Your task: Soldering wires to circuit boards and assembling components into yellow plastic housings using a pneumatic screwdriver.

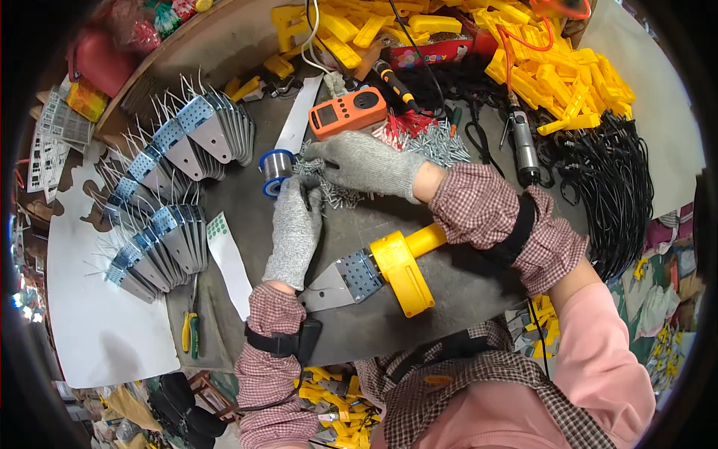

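Grey knitted gloves cover both my hands, which work close together at a heap of small silver screws point(338, 196). My left hand point(294, 228) reaches up beside a blue-rimmed spool of solder wire point(277, 172), its fingers drawn together at the heap's left edge. From the right, my right hand point(370, 166) lies over the heap with thumb and fingers pinched; anything between the fingertips is too small to make out. Below the hands rests a yellow plastic housing point(404, 273) with a handle, joined to a blue-dotted metal plate point(340, 284).
Rows of metal plates with wires point(183, 142) stand at left. An orange meter point(348, 112) and a screwdriver point(394, 82) lie beyond my hands. Yellow plastic parts point(561, 75) pile up at the back; a power driver point(523, 142) and black cables point(609, 187) are at right.
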Demonstrator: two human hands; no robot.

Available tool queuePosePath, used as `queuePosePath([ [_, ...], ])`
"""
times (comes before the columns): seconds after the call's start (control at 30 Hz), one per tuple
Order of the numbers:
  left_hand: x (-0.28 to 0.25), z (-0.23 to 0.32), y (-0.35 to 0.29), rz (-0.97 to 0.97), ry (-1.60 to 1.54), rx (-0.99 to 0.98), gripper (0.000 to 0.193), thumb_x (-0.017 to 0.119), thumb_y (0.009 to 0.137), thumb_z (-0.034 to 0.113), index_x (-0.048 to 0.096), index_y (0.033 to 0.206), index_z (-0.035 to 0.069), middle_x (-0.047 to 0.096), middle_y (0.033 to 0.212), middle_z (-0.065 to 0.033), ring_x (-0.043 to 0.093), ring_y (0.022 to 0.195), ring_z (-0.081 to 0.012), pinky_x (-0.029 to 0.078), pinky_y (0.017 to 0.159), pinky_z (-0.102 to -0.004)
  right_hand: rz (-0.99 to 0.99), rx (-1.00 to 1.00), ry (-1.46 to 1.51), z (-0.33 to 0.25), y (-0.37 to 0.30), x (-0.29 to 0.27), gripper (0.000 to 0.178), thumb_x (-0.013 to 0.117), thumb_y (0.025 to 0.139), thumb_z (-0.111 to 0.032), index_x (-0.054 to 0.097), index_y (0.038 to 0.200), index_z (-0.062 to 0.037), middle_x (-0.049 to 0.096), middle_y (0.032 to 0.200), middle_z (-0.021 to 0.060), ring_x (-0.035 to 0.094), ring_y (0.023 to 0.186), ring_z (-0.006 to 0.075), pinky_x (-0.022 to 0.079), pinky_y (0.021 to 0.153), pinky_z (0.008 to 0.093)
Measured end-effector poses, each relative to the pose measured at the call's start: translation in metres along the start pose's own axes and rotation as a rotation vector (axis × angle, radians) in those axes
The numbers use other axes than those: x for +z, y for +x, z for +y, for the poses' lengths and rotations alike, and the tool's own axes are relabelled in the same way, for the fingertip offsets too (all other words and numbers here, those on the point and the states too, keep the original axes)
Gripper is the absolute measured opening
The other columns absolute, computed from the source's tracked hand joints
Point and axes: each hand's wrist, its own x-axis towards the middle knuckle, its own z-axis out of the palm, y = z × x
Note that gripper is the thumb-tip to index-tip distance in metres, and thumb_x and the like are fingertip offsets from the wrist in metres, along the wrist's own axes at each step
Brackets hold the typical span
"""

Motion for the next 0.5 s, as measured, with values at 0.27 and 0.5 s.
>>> queuePosePath([
  [0.27, -0.015, 0.089, -0.120, -0.393, -0.314, 0.371, 0.024, 0.071, 0.080, 0.003, 0.066, 0.103, 0.008, 0.062, 0.123, -0.0115, 0.053, 0.126, -0.0374, 0.041, 0.108, -0.0489, -0.250, 0.059, -0.293, 0.021, 0.004, 0.016, 0.017, 0.062, 0.087, -0.008, 0.068, 0.101, -0.0008, 0.067, 0.091, 0.0222, 0.070, 0.084, 0.0385, 0.056, 0.076, 0.0466],
  [0.5, -0.012, 0.072, -0.132, -0.398, -0.228, 0.396, 0.026, 0.079, 0.073, 0.011, 0.071, 0.097, 0.013, 0.063, 0.123, -0.0073, 0.051, 0.129, -0.0365, 0.038, 0.109, -0.0514, -0.041, 0.054, 0.065, -0.031, -0.021, -0.027, 0.019, 0.062, 0.088, -0.015, 0.068, 0.100, -0.0019, 0.070, 0.087, 0.0193, 0.071, 0.081, 0.0351, 0.056, 0.076, 0.0416],
])
